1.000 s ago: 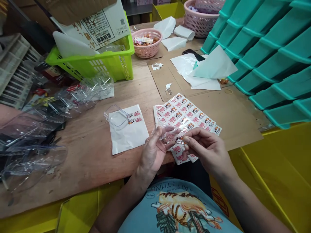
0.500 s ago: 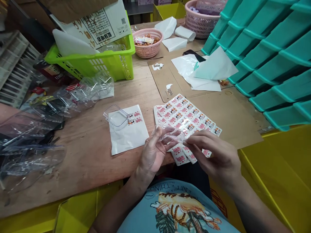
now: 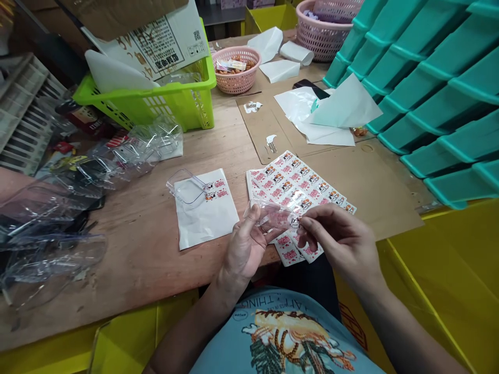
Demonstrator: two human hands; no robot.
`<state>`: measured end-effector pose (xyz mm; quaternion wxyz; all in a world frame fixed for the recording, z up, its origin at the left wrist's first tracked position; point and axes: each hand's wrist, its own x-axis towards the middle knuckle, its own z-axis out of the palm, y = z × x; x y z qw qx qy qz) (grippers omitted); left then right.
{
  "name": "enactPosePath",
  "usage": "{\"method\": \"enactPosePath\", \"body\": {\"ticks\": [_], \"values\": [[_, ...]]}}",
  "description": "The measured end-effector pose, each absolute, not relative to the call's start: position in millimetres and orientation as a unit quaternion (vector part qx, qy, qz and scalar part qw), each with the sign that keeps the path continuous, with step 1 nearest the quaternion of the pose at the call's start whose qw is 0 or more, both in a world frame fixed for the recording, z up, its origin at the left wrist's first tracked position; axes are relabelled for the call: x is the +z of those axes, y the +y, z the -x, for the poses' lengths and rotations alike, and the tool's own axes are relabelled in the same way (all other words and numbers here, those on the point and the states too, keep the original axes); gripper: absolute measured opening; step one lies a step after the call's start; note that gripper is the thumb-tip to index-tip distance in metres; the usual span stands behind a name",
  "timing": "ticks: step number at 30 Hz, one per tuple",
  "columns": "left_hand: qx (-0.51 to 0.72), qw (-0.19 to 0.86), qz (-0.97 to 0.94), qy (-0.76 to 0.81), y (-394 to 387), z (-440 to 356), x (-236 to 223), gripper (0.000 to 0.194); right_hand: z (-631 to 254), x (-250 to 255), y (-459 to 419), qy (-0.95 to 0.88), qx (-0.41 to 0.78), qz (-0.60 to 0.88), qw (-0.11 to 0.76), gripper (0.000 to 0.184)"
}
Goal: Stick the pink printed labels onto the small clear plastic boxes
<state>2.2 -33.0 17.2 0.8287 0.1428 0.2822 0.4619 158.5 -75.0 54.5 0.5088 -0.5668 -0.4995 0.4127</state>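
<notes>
My left hand [image 3: 245, 244] grips a small clear plastic box [image 3: 273, 214] over the near edge of the wooden table [image 3: 144, 244]. My right hand [image 3: 343, 244] is closed at the box's right end, fingertips pinched against it on a small sticker. Under both hands lies a sheet of pink and white stickers [image 3: 300, 187]. To the left, a second clear plastic lid [image 3: 187, 187] rests on a white backing sheet [image 3: 206, 210] that still carries a few stickers.
A heap of clear plastic boxes [image 3: 78, 192] covers the table's left side. Behind it stands a green basket [image 3: 156, 98] with a cardboard box. Two pink baskets [image 3: 236, 67], white papers [image 3: 331, 114] and stacked teal trays [image 3: 429, 93] fill the back and right. Yellow bins [image 3: 448, 280] flank me.
My right hand dropped to the sticker sheet half a second ago and has come back up to the right end of the clear box. The left hand stays put.
</notes>
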Motion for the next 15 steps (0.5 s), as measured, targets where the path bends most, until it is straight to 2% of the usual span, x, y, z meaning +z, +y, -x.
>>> {"method": "enactPosePath", "body": {"ticks": [3,8,15], "values": [[0.472,0.824,-0.125,0.287,-33,-3,17,0.018,-158,45,-69,-0.448,0.496,0.534,0.517,0.011],[0.460,0.822,-0.137,0.304,-31,-3,17,0.027,-156,38,-66,-0.392,0.550,0.503,0.539,0.014],[0.455,0.826,-0.155,0.293,-30,-4,15,0.032,-148,37,-67,-0.385,0.535,0.530,0.534,0.021]]}}
